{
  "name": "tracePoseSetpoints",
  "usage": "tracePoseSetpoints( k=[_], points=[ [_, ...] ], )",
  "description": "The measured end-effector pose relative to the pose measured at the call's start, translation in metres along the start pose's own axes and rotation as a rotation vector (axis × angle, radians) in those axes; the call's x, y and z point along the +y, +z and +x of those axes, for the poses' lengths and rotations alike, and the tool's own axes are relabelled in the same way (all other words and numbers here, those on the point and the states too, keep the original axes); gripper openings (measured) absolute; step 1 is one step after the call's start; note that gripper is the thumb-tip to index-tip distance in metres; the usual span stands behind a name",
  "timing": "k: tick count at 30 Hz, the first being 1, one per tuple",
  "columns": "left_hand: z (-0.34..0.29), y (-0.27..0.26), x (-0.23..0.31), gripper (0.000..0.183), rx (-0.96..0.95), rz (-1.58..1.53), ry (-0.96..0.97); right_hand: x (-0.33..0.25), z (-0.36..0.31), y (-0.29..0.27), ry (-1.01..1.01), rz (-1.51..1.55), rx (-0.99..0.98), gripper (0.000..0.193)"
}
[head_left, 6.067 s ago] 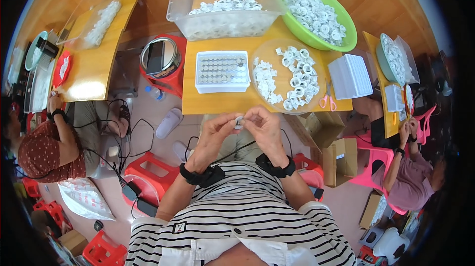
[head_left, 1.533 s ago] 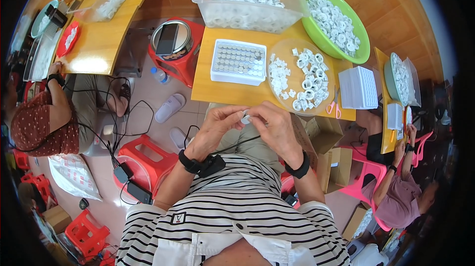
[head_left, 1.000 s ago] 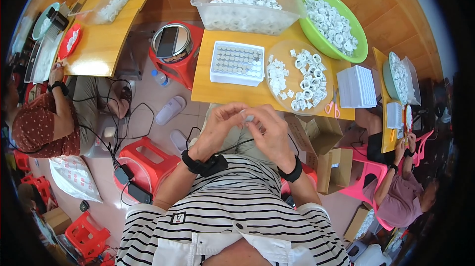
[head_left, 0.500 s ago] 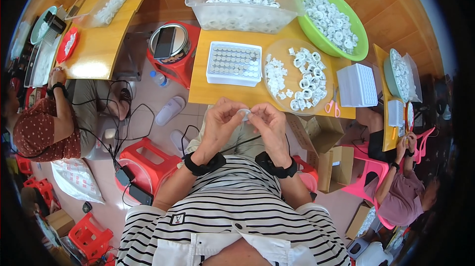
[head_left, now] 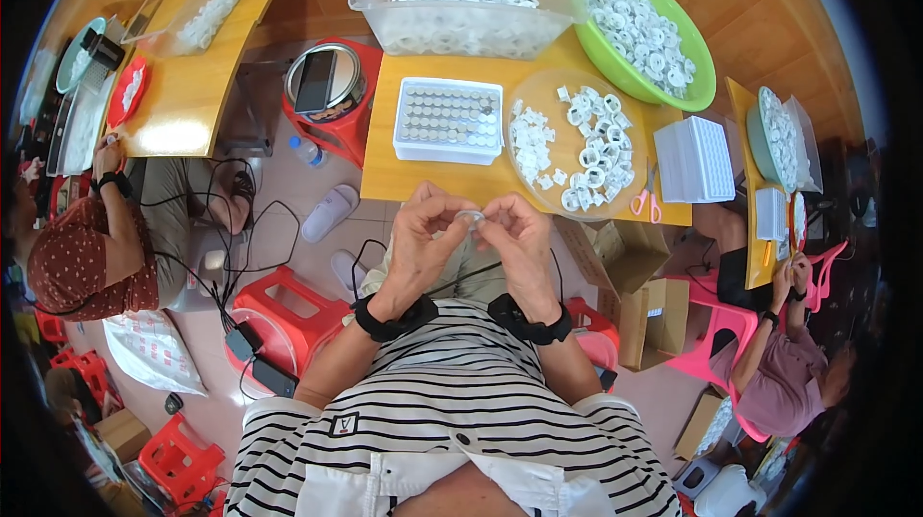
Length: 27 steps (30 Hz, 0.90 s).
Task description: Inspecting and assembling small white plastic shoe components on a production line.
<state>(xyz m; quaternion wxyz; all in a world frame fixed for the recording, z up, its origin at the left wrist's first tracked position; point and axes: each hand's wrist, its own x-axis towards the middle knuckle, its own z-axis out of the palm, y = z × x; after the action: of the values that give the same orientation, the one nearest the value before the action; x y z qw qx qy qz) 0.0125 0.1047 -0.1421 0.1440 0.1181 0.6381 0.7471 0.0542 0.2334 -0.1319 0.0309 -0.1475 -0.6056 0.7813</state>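
Note:
In front of my body, just off the near edge of the wooden table (head_left: 413,181), both hands pinch one small white round plastic piece (head_left: 470,216). My left hand (head_left: 419,240) grips it from the left with thumb and fingertips. On its other side, the thumb and fingers of my right hand (head_left: 520,240) close on it. The fingertips cover much of the piece. Beyond them lies a clear round plate (head_left: 559,140) with small white bits on its left and white ring-shaped parts on its right. A white tray (head_left: 448,150) holding rows of silvery discs stands left of the plate.
A clear bin (head_left: 471,32) and a green basin (head_left: 707,85) of white parts stand behind. Right of the plate are pink scissors (head_left: 646,200) and a white slotted block (head_left: 687,166). Red stools (head_left: 288,310) and cardboard boxes (head_left: 654,325) flank me. One person (head_left: 91,253) works left, another (head_left: 784,349) right.
The view has shifted slightly. My hands stay together on the white piece, their fingers slightly repositioned around it.

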Motion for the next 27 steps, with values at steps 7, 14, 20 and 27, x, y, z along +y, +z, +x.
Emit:
tracePoseSetpoints(
  k=[7,14,20,27],
  points=[
    [-0.002,0.001,-0.001,0.013,0.021,0.082,-0.001,0.014,0.002,0.001,-0.073,0.078,-0.018,0.008],
    [-0.004,0.000,-0.003,0.012,0.003,0.111,-0.002,0.019,0.000,0.001,-0.068,0.072,-0.016,0.009],
    [-0.002,-0.004,-0.005,0.011,-0.070,-0.058,-0.060,0.013,-0.002,0.002,-0.090,0.120,0.003,0.009],
    [-0.002,-0.005,-0.007,0.010,-0.053,-0.025,-0.016,0.022,-0.002,0.001,-0.124,0.005,0.009,0.009]
  ],
)
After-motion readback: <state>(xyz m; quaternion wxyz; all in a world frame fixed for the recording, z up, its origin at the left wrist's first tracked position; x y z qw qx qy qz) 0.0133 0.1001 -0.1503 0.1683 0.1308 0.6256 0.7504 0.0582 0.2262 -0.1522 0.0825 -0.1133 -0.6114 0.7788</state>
